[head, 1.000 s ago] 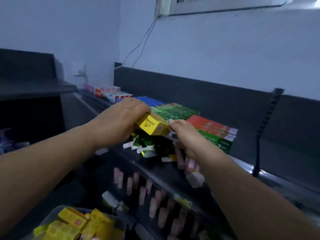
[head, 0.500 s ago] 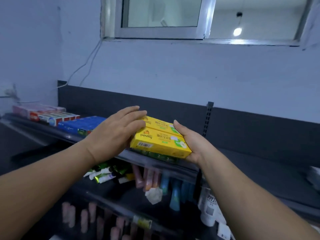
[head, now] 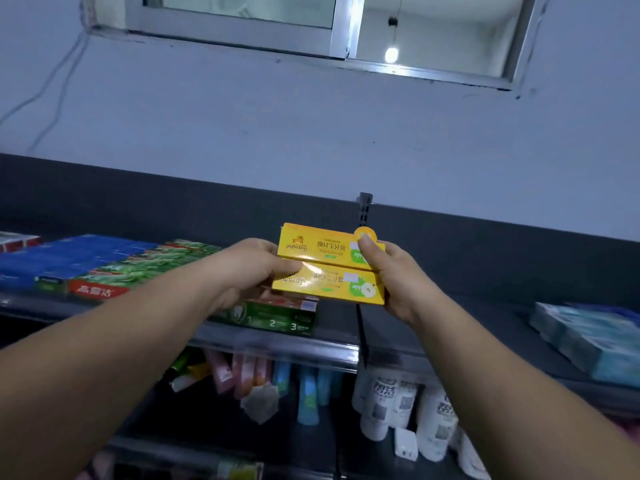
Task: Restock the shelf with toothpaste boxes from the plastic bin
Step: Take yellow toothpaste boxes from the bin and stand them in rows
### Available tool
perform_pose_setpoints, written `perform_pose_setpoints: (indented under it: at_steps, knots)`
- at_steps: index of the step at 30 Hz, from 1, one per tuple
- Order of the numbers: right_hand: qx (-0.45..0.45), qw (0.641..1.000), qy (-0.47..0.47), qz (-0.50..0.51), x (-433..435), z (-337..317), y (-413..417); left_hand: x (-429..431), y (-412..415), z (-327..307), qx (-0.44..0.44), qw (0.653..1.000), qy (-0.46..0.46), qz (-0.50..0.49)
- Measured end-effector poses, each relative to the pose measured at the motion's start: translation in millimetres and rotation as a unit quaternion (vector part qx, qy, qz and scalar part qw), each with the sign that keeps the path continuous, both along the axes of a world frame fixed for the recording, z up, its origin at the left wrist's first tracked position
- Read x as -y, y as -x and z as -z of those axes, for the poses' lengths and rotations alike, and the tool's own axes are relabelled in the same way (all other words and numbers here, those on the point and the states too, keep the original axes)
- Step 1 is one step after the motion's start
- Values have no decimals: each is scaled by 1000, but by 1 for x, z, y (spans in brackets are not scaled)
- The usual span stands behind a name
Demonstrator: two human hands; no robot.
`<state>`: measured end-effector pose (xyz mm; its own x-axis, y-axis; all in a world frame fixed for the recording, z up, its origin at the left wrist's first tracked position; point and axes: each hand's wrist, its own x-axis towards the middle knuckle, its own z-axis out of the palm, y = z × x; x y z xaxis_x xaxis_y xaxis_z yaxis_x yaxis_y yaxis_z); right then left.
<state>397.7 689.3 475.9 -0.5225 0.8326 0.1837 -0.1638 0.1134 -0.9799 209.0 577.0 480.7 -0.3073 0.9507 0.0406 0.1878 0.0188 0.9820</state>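
The left hand [head: 249,268] and right hand [head: 398,282] are gripping opposite ends of two yellow toothpaste boxes [head: 329,268], holding the pair in the air above the top shelf [head: 277,346]; neither box is resting on it yet; farther back, rows of blue, green and red boxes [head: 114,268] are filling its left part; the plastic bin is out of view, so the remaining stock cannot be judged.

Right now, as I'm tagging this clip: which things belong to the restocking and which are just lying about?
Job: yellow toothpaste boxes, held by left hand and right hand; top shelf.
Lying about: blue boxes, green boxes, hanging tubes, white bottles, teal packs.
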Motion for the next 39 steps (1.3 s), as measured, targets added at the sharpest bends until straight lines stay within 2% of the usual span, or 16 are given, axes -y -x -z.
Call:
perform_pose_setpoints:
  at_steps: [4,6,9,14,22,25,30,34,39]
  knots:
    - [111,993,-34,27,-15,7,-25,-24,-6,5,-27,999,-16,21]
    - [125,991,-33,44,-21,15,-39,-35,-14,12,-38,999,-9,35]
    - [109,992,-21,63,-31,22,-60,-51,-24,19,-62,997,1,47]
    - [20,992,7,121,-61,21,-88,-75,-40,25,-93,995,5,45]
    - [-40,991,60,116,-112,31,-103,-99,-35,30,-27,999,18,28]
    - [-48,990,71,108,-128,34,-96,-105,-42,37,-98,992,56,51]
    - [-40,989,84,112,-154,47,-85,-119,-45,38,-284,946,136,82]
    - [65,992,49,92,-161,62,-80,-123,-49,34,-440,867,199,122]
    - [176,984,28,12,-163,77,-74,-125,-60,29,-540,792,252,135]
